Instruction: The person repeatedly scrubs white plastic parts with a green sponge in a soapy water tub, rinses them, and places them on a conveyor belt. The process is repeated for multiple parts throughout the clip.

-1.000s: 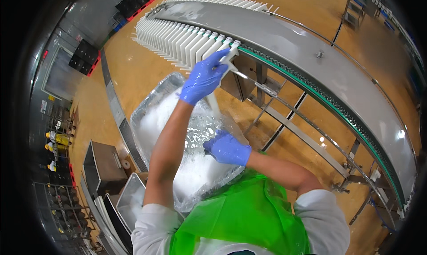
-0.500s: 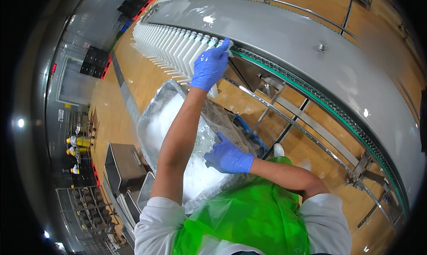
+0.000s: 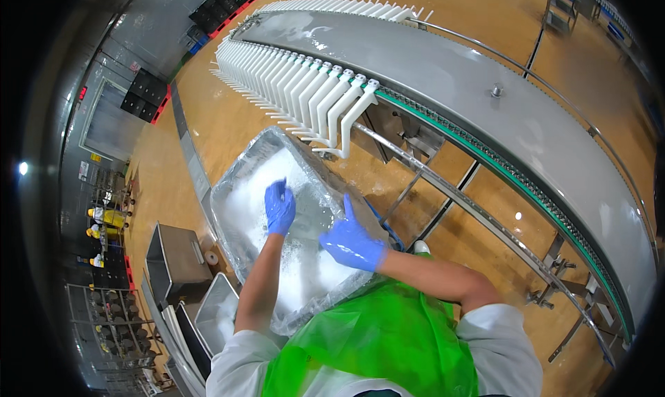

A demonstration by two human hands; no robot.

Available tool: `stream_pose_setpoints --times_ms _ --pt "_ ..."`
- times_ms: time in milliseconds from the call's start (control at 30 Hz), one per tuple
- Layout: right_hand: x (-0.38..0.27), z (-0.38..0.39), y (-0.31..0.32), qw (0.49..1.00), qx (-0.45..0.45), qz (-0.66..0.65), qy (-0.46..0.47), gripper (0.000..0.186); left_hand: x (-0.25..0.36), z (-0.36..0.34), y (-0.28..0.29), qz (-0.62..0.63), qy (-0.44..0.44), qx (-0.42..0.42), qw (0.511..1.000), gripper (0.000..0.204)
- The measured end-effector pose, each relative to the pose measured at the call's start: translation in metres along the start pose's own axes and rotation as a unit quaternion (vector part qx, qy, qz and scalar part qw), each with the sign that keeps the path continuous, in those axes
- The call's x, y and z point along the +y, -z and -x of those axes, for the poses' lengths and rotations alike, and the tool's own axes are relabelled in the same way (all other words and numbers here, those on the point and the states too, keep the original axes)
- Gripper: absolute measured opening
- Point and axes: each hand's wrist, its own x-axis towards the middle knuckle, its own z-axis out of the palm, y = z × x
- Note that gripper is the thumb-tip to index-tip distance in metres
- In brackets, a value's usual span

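A tub lined with clear plastic (image 3: pixel 222 224) holds white foam and watery liquid. My left hand (image 3: pixel 280 208), blue-gloved, is over the foam with fingers bent and slightly blurred; what they hold, if anything, is unclear. My right hand (image 3: pixel 353 241), also gloved, is over the tub's right part, index finger stretched upward and the other fingers partly hidden. Beyond the tub, a close row of white plastic hangers (image 3: pixel 325 99) sits along the green-railed chain of a long curved steel conveyor (image 3: pixel 519 134). Neither hand touches the hangers.
A steel bin (image 3: pixel 173 258) and smaller tray (image 3: pixel 215 310) stand at left. A steel rail (image 3: pixel 457 196) runs below the conveyor. Co-workers in yellow (image 3: pixel 104 220) are far left beside racks (image 3: pixel 111 314). Stacked black crates (image 3: pixel 142 95) and a stepped steel stand (image 3: pixel 561 9) are farther off.
My left hand has left the end hanger and come down over the tub. My right hand stays over the tub with its index finger pointing more upward. The view shifted slightly.
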Motion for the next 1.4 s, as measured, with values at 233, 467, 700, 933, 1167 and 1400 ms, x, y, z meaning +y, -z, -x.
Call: stream_pose_setpoints --times_ms 233,467,700,933,1167,1400 --pt "-0.045 -0.115 -0.082 0.977 -0.133 0.166 -0.029 0.025 -0.171 0.108 -0.019 -0.184 0.066 -0.383 0.903 0.034" --pt "0.007 -0.041 -0.150 0.883 -0.414 0.126 -0.183 0.031 -0.138 0.112 -0.057 -0.137 0.128 -0.374 0.908 0.062" --pt "0.013 -0.058 -0.109 0.897 -0.412 -0.060 -0.146 0.029 -0.090 0.087 0.027 -0.193 0.049 -0.450 0.871 0.036" --pt "-0.022 -0.112 -0.066 0.825 -0.021 -0.534 -0.182 0.032 -0.022 0.066 0.114 0.334 0.167 -0.048 0.926 0.050" --pt "-0.042 -0.142 -0.029 0.974 -0.098 -0.153 -0.135 0.054 0.034 0.088 0.084 0.557 0.390 0.020 0.733 0.056" --pt "-0.030 -0.150 -0.038 0.915 -0.145 -0.368 -0.074 0.038 -0.020 0.108 0.094 0.690 0.329 -0.259 0.590 0.057"
